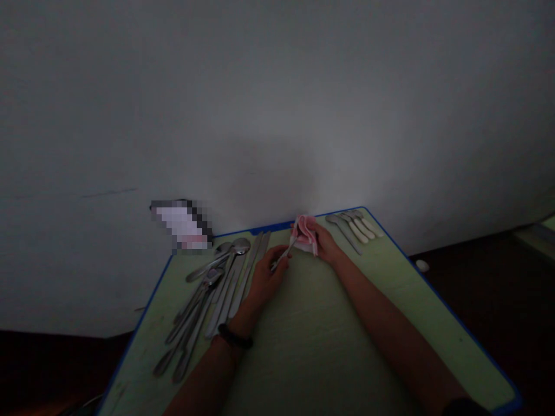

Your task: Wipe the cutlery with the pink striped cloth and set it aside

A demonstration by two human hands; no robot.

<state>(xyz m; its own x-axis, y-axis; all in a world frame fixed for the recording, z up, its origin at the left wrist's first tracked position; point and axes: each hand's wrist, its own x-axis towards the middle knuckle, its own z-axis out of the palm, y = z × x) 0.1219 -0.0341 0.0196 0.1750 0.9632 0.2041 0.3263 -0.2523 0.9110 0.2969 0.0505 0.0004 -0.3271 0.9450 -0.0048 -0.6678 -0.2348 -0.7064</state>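
My left hand [267,278] is closed around the handle of a slim metal utensil [284,254] whose far end disappears into a pink and white cloth [306,233]. My right hand [326,242] grips that folded cloth and wraps it round the utensil's tip. Both hands meet near the far edge of a pale green table [312,346] with a blue rim. A dark band sits on my left wrist.
Several metal spoons and knives [208,300] lie in a loose pile to the left of my left arm. A short row of spoons with cream handles [358,226] lies at the far right corner. A grey wall rises behind the table; the floor is dark.
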